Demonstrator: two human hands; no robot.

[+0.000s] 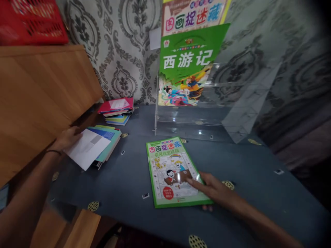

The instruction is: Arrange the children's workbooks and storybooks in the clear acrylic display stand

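Note:
My right hand (210, 187) grips the lower right edge of a green-bordered children's picture book (172, 172), thumb on its cover and fingers underneath. The book is low over the table, cover up. My left hand (68, 138) is closed at the left edge of a white sheet (88, 146) with a grey patch, above a stack of books (110, 148). Whether the sheet is loose or a cover cannot be made out. Behind the picture book stands a clear acrylic rack (240, 113), holding a green storybook (184, 62) and another picture book (195, 15) above it.
A second pile of books (117, 110) with a red one on top lies near the wall. A wooden cabinet (43, 103) borders the left side, with a red plastic basket (33, 24) on it. A dark patterned cloth covers the table (124, 182).

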